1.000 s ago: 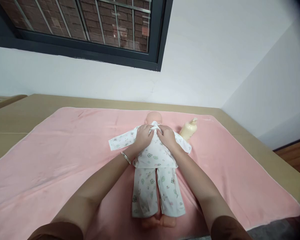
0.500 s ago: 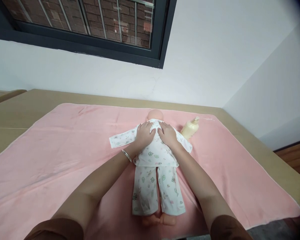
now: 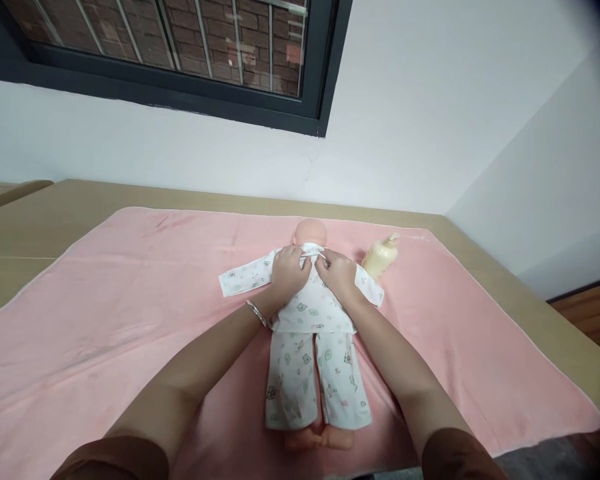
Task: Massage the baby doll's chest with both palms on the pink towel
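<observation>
A baby doll (image 3: pixel 311 233) lies stretched out on a pink blanket (image 3: pixel 155 300), head away from me and feet nearest. It wears a white patterned top (image 3: pixel 310 310) and matching trousers (image 3: pixel 293 380). My left hand (image 3: pixel 289 272), with a silver bangle on its wrist, pinches the top's cloth at the upper left, near the neck. My right hand (image 3: pixel 336 273) pinches the same cloth on the other side. Between the two hands the fabric is gathered into a small fold below the doll's head. The fingertips are partly hidden behind the hands.
A pale yellow bottle (image 3: pixel 380 257) lies tilted on the blanket, just right of the doll's right-hand sleeve. The blanket covers much of a wooden table (image 3: pixel 95 193). Beyond it are a white wall (image 3: pixel 390 133) and a dark-framed window (image 3: pixel 325 73).
My fingers lay flat on the doll's top before; now they are curled in, pinching the cloth at the neck into a fold. The doll and the bottle have stayed in place.
</observation>
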`<control>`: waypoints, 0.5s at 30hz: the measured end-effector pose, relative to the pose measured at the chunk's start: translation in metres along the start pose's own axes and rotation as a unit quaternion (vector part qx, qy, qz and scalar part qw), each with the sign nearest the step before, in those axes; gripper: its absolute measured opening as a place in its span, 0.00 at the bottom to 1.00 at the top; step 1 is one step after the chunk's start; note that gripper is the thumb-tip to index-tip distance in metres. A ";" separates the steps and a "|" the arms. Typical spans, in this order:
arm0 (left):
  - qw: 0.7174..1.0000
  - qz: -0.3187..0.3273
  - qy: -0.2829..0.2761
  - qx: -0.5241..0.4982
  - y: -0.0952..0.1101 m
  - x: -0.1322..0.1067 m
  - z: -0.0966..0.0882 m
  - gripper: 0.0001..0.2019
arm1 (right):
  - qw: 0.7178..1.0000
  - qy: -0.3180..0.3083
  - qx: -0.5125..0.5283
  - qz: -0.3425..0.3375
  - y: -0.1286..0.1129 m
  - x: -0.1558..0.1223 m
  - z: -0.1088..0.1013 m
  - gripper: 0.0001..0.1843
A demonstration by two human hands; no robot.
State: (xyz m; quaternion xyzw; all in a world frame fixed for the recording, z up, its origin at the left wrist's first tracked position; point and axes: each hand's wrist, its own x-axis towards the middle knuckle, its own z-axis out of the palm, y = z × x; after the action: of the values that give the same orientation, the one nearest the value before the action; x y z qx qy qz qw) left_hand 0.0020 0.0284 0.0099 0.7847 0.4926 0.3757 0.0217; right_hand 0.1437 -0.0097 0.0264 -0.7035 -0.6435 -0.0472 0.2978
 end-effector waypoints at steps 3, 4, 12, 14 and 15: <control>1.000 -0.014 0.010 0.004 -0.002 -0.001 0.003 0.12 | 1.000 -0.013 -0.007 0.002 0.000 0.002 -0.001 0.19; 1.000 -0.014 0.006 -0.005 -0.003 -0.001 0.005 0.13 | 1.000 -0.018 -0.005 -0.008 0.001 0.003 -0.001 0.20; 0.997 0.008 -0.053 -0.054 -0.011 0.008 0.011 0.19 | 0.993 -0.067 0.017 -0.099 0.014 0.015 0.005 0.26; 0.996 0.018 -0.047 -0.068 -0.011 0.008 0.010 0.17 | 0.993 -0.058 0.021 -0.105 0.014 0.013 0.005 0.24; 0.996 0.022 -0.041 -0.074 -0.011 0.007 0.010 0.16 | 0.994 -0.049 0.021 -0.099 0.013 0.012 0.005 0.23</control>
State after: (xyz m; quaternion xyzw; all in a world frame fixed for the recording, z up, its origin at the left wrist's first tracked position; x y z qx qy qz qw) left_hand 0.0015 0.0427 0.0026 0.8060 0.4453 0.3791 0.0914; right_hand 0.1558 0.0031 0.0227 -0.6315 -0.7246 -0.0281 0.2745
